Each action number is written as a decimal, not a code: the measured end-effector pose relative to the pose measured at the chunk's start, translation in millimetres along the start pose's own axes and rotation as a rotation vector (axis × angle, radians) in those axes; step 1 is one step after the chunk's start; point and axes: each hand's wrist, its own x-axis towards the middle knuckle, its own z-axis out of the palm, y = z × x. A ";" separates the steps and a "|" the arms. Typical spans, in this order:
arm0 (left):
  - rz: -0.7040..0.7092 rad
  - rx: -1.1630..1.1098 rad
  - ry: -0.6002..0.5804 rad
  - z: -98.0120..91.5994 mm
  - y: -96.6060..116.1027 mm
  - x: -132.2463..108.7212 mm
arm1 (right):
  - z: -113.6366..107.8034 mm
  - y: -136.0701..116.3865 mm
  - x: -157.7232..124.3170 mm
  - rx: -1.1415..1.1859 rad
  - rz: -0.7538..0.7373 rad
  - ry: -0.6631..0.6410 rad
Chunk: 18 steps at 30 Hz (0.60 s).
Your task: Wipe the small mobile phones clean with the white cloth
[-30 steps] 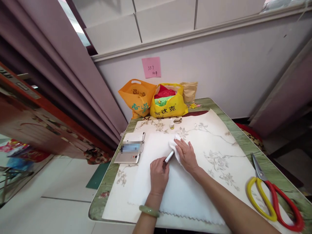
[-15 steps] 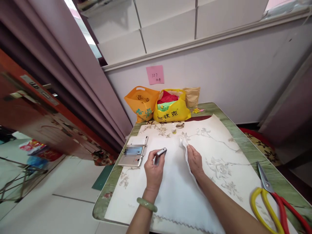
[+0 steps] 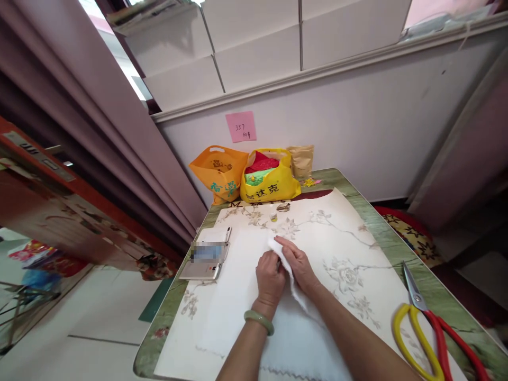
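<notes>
My left hand (image 3: pixel 271 278), a green bangle on its wrist, is closed in front of me. Its fingers wrap round the phone, which is almost wholly hidden now; half a second ago its silver edge showed. Against it, my right hand (image 3: pixel 298 263) grips a raised edge of the white cloth (image 3: pixel 222 317), fingers and thumb holding the fold. The two hands touch or nearly touch, with the folded cloth between them. The cloth's zigzag-cut edge lies towards me. To the left, several phones (image 3: pixel 200 271) lie in a row, one with its screen blurred out.
Large scissors (image 3: pixel 416 301) with yellow and red handles lie on the right. An orange bag (image 3: pixel 222 172), a yellow bag (image 3: pixel 273 188) of cloths and a brown pouch (image 3: pixel 302 160) stand along the wall. Before them are glasses (image 3: pixel 283 207) and a small bottle (image 3: pixel 273 217) on the floral table cover (image 3: pixel 345 323).
My left hand has moved right with the phone, up to my right hand. The right hand has brought the cloth's edge left towards the phone. The whole view has shifted slightly.
</notes>
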 end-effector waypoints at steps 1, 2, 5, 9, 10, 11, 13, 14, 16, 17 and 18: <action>0.001 -0.029 0.012 0.8 1.3 0.6 | 0.9 0.6 1.0 0.009 0.016 0.009; 0.000 -0.076 0.018 0.7 2.7 1.0 | 1.2 1.7 2.5 0.012 0.037 0.039; -0.079 -0.258 0.032 -3.7 5.9 2.6 | -2.9 8.0 8.8 -0.040 0.077 0.134; -0.473 -0.616 0.264 -11.3 0.6 11.6 | -13.6 19.2 14.8 -0.083 0.133 0.245; -0.576 -0.734 0.347 -12.1 -2.5 14.9 | -15.5 21.2 15.3 -0.081 0.144 0.278; -0.661 -0.855 0.416 -12.2 -5.7 18.1 | -16.4 22.5 15.5 -0.080 0.152 0.307; -0.780 -1.074 0.466 -9.9 -10.3 22.9 | -15.6 22.1 14.8 -0.086 0.158 0.324; -0.824 -1.158 0.463 -7.7 -10.8 24.1 | -13.9 20.5 13.9 -0.092 0.151 0.312; -0.880 -1.262 0.414 -1.9 -7.2 23.7 | -8.7 15.4 11.3 -0.120 0.112 0.262; -0.892 -1.284 0.379 1.2 -3.4 22.6 | -5.8 12.6 9.5 -0.143 0.083 0.221; -0.898 -1.288 0.345 4.0 1.3 21.4 | -2.9 9.9 7.6 -0.175 0.055 0.189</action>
